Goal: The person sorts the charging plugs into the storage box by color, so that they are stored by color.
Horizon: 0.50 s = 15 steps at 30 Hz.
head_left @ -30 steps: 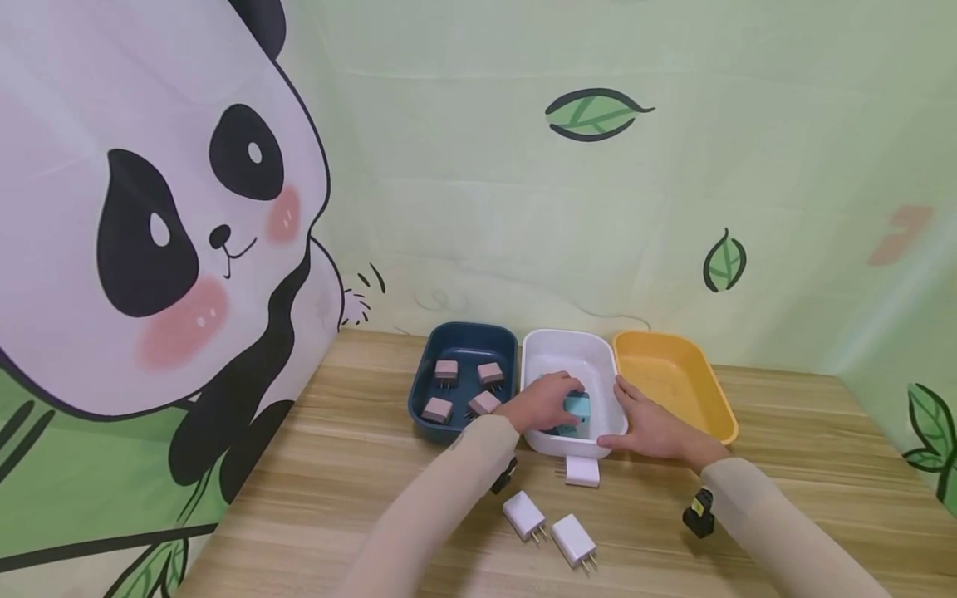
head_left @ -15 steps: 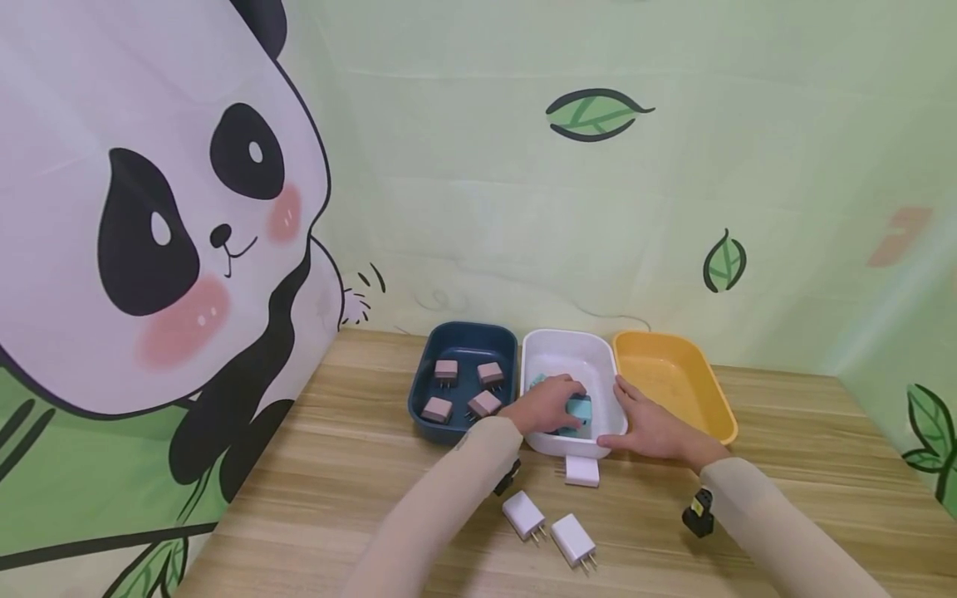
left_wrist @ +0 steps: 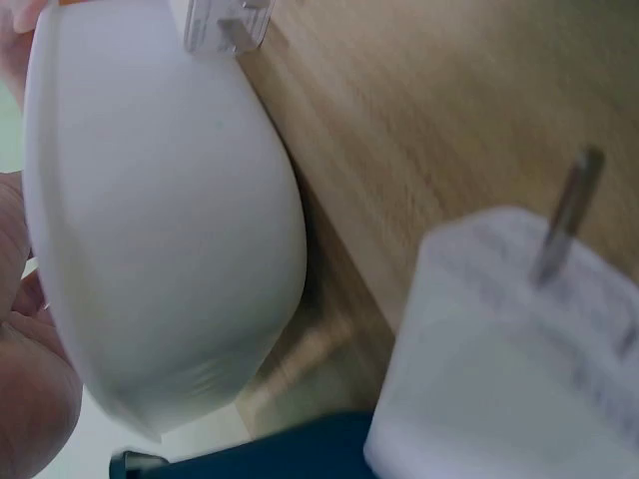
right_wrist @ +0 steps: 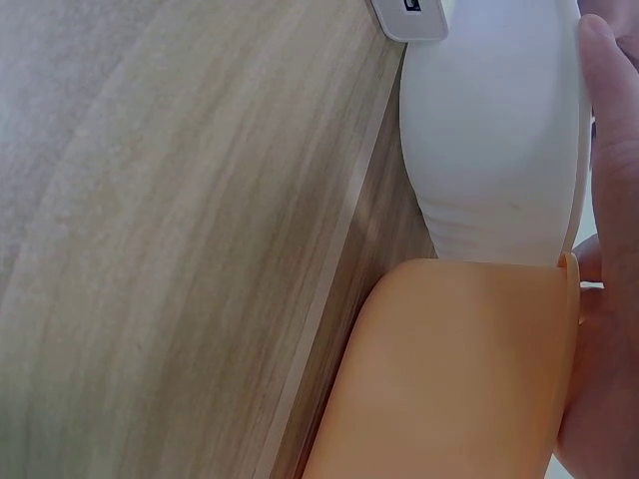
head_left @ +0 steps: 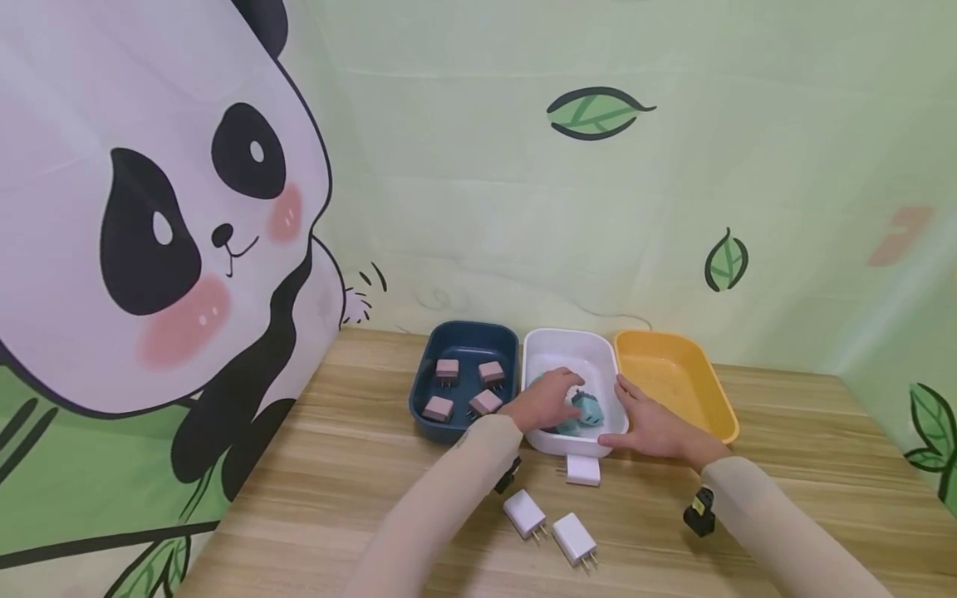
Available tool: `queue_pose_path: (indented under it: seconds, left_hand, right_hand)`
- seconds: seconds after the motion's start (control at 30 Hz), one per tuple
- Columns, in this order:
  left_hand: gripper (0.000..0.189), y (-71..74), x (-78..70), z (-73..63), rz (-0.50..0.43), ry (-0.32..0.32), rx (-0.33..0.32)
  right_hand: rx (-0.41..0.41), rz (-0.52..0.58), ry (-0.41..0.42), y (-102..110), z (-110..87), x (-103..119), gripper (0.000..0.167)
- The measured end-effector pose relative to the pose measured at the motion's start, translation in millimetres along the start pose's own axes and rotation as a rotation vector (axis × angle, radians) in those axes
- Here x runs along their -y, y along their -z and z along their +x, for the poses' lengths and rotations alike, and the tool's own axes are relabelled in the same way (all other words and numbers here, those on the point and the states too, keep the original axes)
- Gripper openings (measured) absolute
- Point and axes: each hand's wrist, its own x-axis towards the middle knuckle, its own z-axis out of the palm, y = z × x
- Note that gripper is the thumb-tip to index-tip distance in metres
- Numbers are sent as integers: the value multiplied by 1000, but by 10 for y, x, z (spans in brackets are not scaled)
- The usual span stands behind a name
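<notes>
In the head view my left hand [head_left: 549,399] reaches over the front left of a white tray [head_left: 571,342], thumb and fingers spread apart and holding nothing. Just off its fingertips lies a teal plug charger [head_left: 588,409], tilted inside the tray. More teal shows under and behind this hand, mostly hidden. My right hand [head_left: 654,423] rests at the tray's front right corner, its thumb on the front rim and its fingers along the right rim. In the right wrist view the thumb [right_wrist: 607,85] lies along the white rim, beside the orange-yellow tray [right_wrist: 459,369].
A dark blue tray [head_left: 467,332] on the left contains several pink plug chargers [head_left: 447,370]. One white charger [head_left: 583,470] sits against the white tray's front. Two more, a white charger [head_left: 526,513] and another white charger [head_left: 574,538], lie nearer on the wooden table [head_left: 314,515].
My left hand has let go of the teal charger, which has tipped over and turned in the white tray. The thumb and fingers have spread. My right hand has stayed in place.
</notes>
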Motion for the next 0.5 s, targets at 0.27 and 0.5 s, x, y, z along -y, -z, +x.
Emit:
queue_pose_path:
  seconds: [0.27, 0.5]
  left_hand:
    - [48, 71, 91, -65, -64, 20, -15]
    - [46, 136, 118, -164, -76, -14, -22]
  right_hand:
    - [19, 5, -26, 7, 6, 3, 116]
    - [23, -2, -26, -11, 17, -24, 116]
